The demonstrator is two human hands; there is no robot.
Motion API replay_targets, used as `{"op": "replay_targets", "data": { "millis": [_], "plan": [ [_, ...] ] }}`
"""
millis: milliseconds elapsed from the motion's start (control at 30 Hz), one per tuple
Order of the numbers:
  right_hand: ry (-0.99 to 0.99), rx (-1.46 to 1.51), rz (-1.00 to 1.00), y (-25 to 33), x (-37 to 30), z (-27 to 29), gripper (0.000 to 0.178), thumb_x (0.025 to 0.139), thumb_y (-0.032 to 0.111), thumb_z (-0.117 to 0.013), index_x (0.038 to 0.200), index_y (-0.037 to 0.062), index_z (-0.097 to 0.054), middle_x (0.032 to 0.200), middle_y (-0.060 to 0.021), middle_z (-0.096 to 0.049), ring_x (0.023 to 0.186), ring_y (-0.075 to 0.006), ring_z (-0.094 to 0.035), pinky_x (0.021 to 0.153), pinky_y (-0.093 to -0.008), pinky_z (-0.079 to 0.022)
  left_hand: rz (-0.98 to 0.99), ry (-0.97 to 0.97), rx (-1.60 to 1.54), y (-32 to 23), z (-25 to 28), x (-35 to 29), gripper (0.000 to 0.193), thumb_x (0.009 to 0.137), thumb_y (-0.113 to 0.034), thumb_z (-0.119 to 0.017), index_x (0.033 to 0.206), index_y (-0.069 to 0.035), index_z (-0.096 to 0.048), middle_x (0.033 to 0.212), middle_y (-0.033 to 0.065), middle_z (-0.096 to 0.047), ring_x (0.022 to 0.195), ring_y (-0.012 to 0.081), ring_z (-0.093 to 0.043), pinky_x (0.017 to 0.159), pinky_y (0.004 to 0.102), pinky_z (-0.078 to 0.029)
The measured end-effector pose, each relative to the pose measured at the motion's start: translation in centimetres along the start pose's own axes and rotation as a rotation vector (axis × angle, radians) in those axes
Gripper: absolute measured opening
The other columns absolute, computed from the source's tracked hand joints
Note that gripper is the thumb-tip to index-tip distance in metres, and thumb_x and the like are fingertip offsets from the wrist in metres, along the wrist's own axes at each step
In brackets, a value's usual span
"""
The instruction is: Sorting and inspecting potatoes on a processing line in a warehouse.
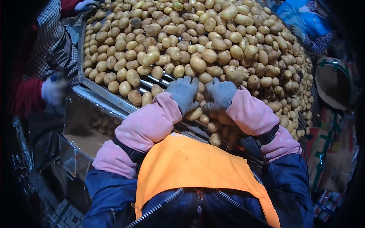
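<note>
A wide heap of yellow-brown potatoes [198, 64] covers a metal-framed table in front of me. My left hand [183, 94], in a grey glove, lies on the near edge of the heap, fingers bent forward and thumb apart. Just to its right, my right hand [221, 94], gloved alike, rests on potatoes with its fingers curved and thumb apart. A few potatoes sit in the narrow gap between the hands. Neither hand visibly grips one, though the palms are hidden. Shiny metal rollers [155, 80] show through beside my left hand.
A metal rail [102, 99] edges the table at left, above a cardboard box [81, 125] with potatoes inside. Another person's gloved hand [55, 90] is at left; a blue-clad person [310, 24] stands far right. An open carton [334, 81] with green tape stands at right.
</note>
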State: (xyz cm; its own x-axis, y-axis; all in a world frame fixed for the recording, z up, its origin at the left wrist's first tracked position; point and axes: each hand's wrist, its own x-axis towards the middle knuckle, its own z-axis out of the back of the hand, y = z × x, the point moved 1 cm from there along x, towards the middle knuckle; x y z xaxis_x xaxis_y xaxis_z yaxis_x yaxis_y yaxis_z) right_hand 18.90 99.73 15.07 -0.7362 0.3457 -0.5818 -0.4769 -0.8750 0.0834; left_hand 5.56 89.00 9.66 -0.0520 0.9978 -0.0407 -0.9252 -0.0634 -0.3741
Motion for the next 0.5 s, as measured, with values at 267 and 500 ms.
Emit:
{"op": "replay_targets", "data": {
  "millis": [267,500],
  "plan": [
    [-0.05,-0.021,0.025,-0.3,0.2,-2.1,0.057,0.08,0.048,-0.071,0.113,0.0049,-0.057,0.109,-0.0215,-0.057,0.093,-0.0386,-0.065,0.079,-0.0492,-0.053,-0.197,-0.146,-0.126,-1.2,-0.7,-0.2,0.064,0.065,-0.02,-0.078,0.124,-0.009,-0.054,0.101,0.0123,-0.06,0.091,0.0314,-0.065,0.074,0.0428,-0.053],
    [-0.113,0.082,0.106,0.0,-1.0,-2.2,0.047,0.085,0.043,-0.067,0.118,0.01,-0.06,0.113,-0.0196,-0.062,0.103,-0.0382,-0.063,0.087,-0.0494,-0.05,-0.179,-0.187,-0.259,1.9,0.8,-0.9,0.047,0.076,-0.01,-0.072,0.121,-0.008,-0.059,0.102,0.0145,-0.062,0.091,0.031,-0.065,0.077,0.0413,-0.053]
  ]
}}
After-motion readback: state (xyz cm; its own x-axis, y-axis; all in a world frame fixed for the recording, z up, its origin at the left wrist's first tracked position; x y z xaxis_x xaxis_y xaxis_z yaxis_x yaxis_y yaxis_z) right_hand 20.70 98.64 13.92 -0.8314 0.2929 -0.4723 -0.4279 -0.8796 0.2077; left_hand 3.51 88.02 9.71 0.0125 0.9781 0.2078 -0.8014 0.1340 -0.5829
